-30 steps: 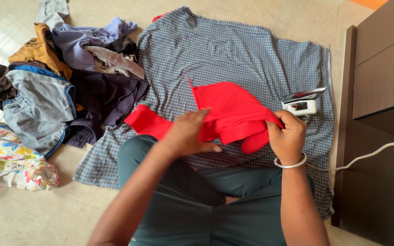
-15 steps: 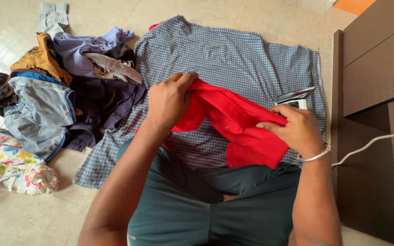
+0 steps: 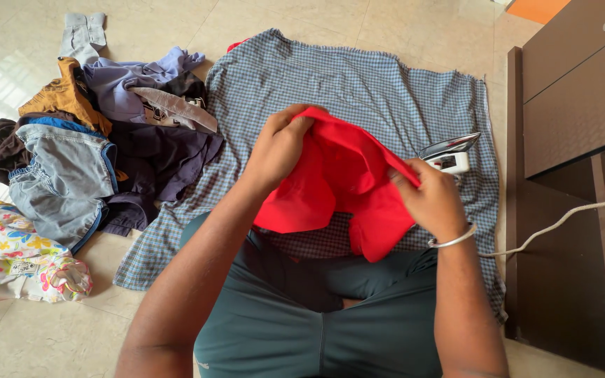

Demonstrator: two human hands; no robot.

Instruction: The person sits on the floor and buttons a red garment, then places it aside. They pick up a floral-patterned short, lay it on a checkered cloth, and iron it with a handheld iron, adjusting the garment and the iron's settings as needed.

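Red cotton garment (image 3: pixel 337 185) held up off the floor, between both hands, over the near-middle of the blue-and-white checked cloth (image 3: pixel 358 77) spread on the tiled floor. Its long run goes from far-left to near-right — from one grip to the other — with loose folds hanging below toward the person's lap.

Left hand (image 3: pixel 278 150) — raised at the garment's far-left top edge, fingers curled and pinched closed on the fabric, wrist bent, forearm coming up from near-left. Right hand (image 3: pixel 425 199) — lower and nearer, at the garment's right edge, fingers closed over a fold; a silver metal bangle (image 3: pixel 449 240) sits on that wrist. Both grips clamped on the cloth, well apart, so the fabric between them is only partly taut. Neither hand is clearly closer to the garment's middle; the left holds the higher point.

Around: a white and steel electric iron (image 3: pixel 448 155) stands on the checked cloth just to the far side of the right hand, apart from it, its pale cord (image 3: pixel 554 225) trailing right toward the dark brown wooden cabinet (image 3: pixel 575 105). A heap of mixed clothes (image 3: pixel 99 133) lies at left, a floral printed cloth (image 3: pixel 15 259) nearer.
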